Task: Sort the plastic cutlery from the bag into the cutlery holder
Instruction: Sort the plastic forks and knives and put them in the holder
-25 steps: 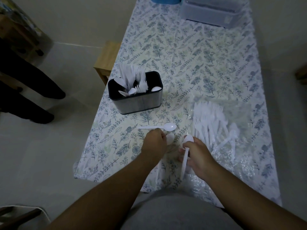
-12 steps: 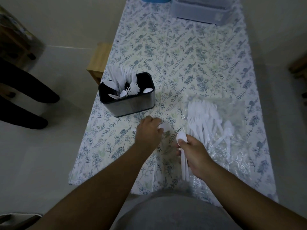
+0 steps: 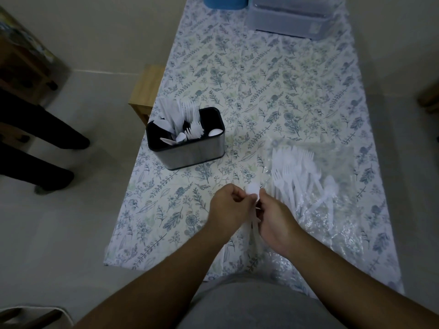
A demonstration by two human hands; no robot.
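Observation:
My left hand (image 3: 229, 208) and my right hand (image 3: 276, 222) meet above the near part of the table, both closed on a small bunch of white plastic spoons (image 3: 252, 189), bowls pointing away, handles hanging down between my palms. The black and steel cutlery holder (image 3: 190, 151) stands to the far left of my hands, with white forks, spoons and knives upright in its compartments. To the right lies the clear plastic bag (image 3: 332, 210), flat, with a pile of white forks and spoons (image 3: 297, 172) on it.
The table wears a floral cloth (image 3: 273, 91). A clear lidded box (image 3: 289, 20) and a blue object (image 3: 224, 2) stand at the far end. A wooden stool (image 3: 146, 89) is beside the table's left edge. A person's dark legs (image 3: 35, 143) stand on the floor at left.
My left hand picked the spoon off the cloth and moved right. It joined my right hand, and the spoons are now held together between both hands.

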